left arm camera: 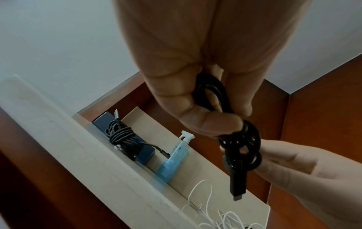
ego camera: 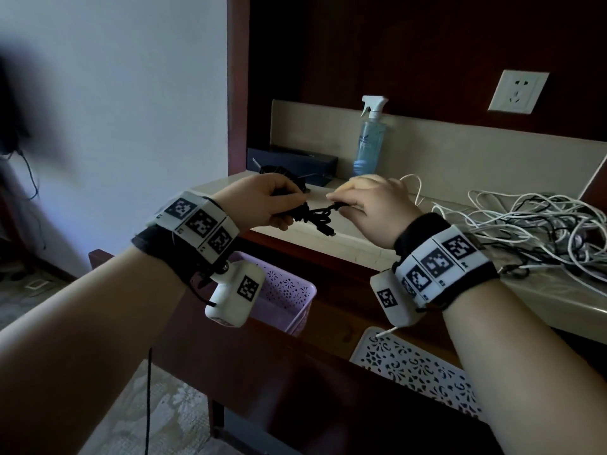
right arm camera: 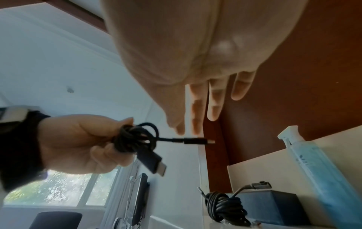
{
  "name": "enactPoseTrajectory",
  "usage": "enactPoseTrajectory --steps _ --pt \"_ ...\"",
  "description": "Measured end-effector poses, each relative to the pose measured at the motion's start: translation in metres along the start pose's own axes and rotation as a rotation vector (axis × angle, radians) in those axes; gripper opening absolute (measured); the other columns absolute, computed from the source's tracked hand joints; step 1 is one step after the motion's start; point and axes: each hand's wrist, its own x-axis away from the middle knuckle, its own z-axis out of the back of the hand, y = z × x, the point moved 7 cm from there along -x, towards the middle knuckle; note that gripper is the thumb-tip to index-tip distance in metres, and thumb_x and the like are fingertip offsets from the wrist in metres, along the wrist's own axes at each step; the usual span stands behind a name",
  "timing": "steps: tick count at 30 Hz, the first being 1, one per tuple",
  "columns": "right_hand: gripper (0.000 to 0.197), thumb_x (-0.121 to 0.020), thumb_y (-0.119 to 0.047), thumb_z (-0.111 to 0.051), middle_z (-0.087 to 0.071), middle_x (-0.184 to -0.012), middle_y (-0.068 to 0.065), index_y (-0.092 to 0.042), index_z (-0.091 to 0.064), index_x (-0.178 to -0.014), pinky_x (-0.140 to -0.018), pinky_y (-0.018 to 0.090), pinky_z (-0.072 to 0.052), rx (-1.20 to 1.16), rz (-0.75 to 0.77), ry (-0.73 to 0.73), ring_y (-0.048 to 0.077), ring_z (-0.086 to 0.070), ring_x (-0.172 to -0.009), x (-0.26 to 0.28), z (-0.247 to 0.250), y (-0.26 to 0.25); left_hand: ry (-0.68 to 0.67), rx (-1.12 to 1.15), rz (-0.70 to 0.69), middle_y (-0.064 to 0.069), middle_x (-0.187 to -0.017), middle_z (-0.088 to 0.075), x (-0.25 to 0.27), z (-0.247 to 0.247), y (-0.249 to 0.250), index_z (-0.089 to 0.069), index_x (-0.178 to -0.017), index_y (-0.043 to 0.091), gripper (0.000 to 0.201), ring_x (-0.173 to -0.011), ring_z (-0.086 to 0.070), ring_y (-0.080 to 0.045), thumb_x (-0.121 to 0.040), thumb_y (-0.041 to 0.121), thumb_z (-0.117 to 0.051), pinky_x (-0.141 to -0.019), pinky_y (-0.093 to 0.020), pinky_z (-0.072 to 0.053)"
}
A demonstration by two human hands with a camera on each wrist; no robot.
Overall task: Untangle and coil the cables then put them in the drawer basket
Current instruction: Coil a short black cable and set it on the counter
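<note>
Wristbands with black-and-white tag squares, nearest the lens, on both forearms, each with a small white camera block beneath.

Left hand: fingers and thumb curled round a small bundle of black cable, held in the air above the front edge of the desk. Two plug ends free of the bundle, one hanging down, one sticking out sideways.

Right hand: thumb and forefinger pinching a strand on the other side of the same bundle; remaining fingers stretched out loosely in the right wrist view.

Below the left wrist, inside the open drawer: purple basket with pierced walls. Beside it, under the right wrist: white basket of the same pierced kind. Contents of either not visible.

On the desk, to the right and well apart from the hands: loose tangle of cables, mostly white with some black strands.

At the back of the desk: dark blue box with a second coiled cable lying on it, and just beside the box an upright blue spray bottle. On the dark wall panel above: white wall socket.
</note>
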Motion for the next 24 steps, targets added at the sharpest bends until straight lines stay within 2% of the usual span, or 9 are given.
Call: enactPoseTrajectory --steps 4,6,8,11,14,17,20,22,24 --pt "0.04 -0.09 -0.038 -0.054 -0.053 -0.127 -0.007 -0.029 -0.053 -0.129 -0.099 0.032 -0.026 -0.018 0.036 -0.101 0.017 -0.039 -0.122 -0.004 -0.004 -0.005 0.032 0.14 0.097 -0.007 -0.078 -0.059 -0.014 0.013 -0.011 -0.054 -0.085 0.009 0.014 -0.052 -0.059 -0.003 -0.094 0.02 -0.053 -0.054 -0.014 -0.049" --pt "0.039 -0.086 -0.044 -0.058 -0.055 -0.11 -0.008 -0.025 -0.057 -0.121 -0.088 0.028 -0.034 -0.054 0.009 -0.138 0.014 -0.046 -0.108 -0.014 -0.009 -0.008 0.03 0.253 0.149 -0.009 -0.081 -0.058 -0.021 0.018 -0.017 -0.054 -0.087 0.008 0.017 -0.054 -0.059 -0.007 -0.096 0.022 -0.05 -0.054 -0.015 -0.05" --pt "0.029 -0.085 -0.043 -0.06 -0.049 -0.092 -0.012 -0.024 -0.059 -0.108 -0.077 0.025 -0.036 -0.139 -0.043 -0.114 0.011 -0.048 -0.09 -0.03 -0.014 -0.011 0.017 0.334 0.191 -0.01 -0.084 -0.057 -0.03 0.025 -0.024 -0.054 -0.09 0.007 0.019 -0.057 -0.058 -0.009 -0.097 0.024 -0.048 -0.053 -0.016 -0.05" --pt "0.016 -0.084 -0.033 -0.064 -0.053 -0.09 -0.008 -0.023 -0.059 -0.097 -0.077 0.028 -0.043 -0.255 -0.114 -0.112 0.013 -0.053 -0.086 -0.058 -0.026 -0.014 -0.02 0.308 0.193 -0.01 -0.089 -0.059 -0.047 0.042 -0.035 -0.054 -0.092 0.008 0.018 -0.061 -0.061 -0.011 -0.097 0.024 -0.048 -0.055 -0.017 -0.051" --pt "0.012 -0.082 -0.027 -0.067 -0.056 -0.086 -0.009 -0.024 -0.057 -0.088 -0.078 0.029 -0.046 -0.273 -0.17 -0.159 0.014 -0.056 -0.087 -0.088 -0.038 -0.016 -0.082 0.173 0.171 -0.008 -0.092 -0.062 -0.066 0.066 -0.046 -0.056 -0.092 0.012 0.009 -0.071 -0.065 -0.011 -0.095 0.02 -0.052 -0.064 -0.02 -0.057" --pt "0.013 -0.082 -0.03 -0.068 -0.053 -0.082 -0.012 -0.024 -0.056 -0.084 -0.074 0.026 -0.043 -0.2 -0.241 -0.203 0.012 -0.054 -0.085 -0.124 -0.05 -0.015 -0.15 -0.188 0.08 0.001 -0.094 -0.065 -0.095 0.1 -0.054 -0.062 -0.101 0.019 0.011 -0.079 -0.063 -0.01 -0.092 0.014 -0.057 -0.068 -0.016 -0.054" --pt "0.015 -0.083 -0.03 -0.066 -0.054 -0.09 -0.007 -0.023 -0.053 -0.085 -0.073 0.026 -0.04 -0.031 -0.269 -0.29 0.014 -0.051 -0.088 -0.159 -0.071 -0.016 -0.203 -0.616 -0.038 0.007 -0.097 -0.063 -0.131 0.12 -0.062 -0.066 -0.113 0.021 0.024 -0.071 -0.055 -0.005 -0.09 0.017 -0.061 -0.063 -0.014 -0.045" --pt "0.015 -0.085 -0.029 -0.064 -0.054 -0.094 -0.004 -0.02 -0.052 -0.088 -0.071 0.027 -0.039 0.091 -0.293 -0.359 0.015 -0.051 -0.089 -0.177 -0.09 -0.015 -0.24 -0.743 -0.035 0.001 -0.101 -0.066 -0.156 0.121 -0.075 -0.067 -0.113 0.017 0.025 -0.066 -0.052 -0.006 -0.089 0.017 -0.062 -0.063 -0.017 -0.043" --pt "0.018 -0.087 -0.027 -0.061 -0.059 -0.101 0.002 -0.013 -0.057 -0.097 -0.071 0.027 -0.041 0.167 -0.349 -0.463 0.02 -0.056 -0.095 -0.189 -0.113 -0.01 -0.305 -0.777 0.008 -0.002 -0.09 -0.069 -0.178 0.116 -0.093 -0.068 -0.11 0.013 0.022 -0.061 -0.055 -0.004 -0.088 0.015 -0.062 -0.062 -0.016 -0.044"
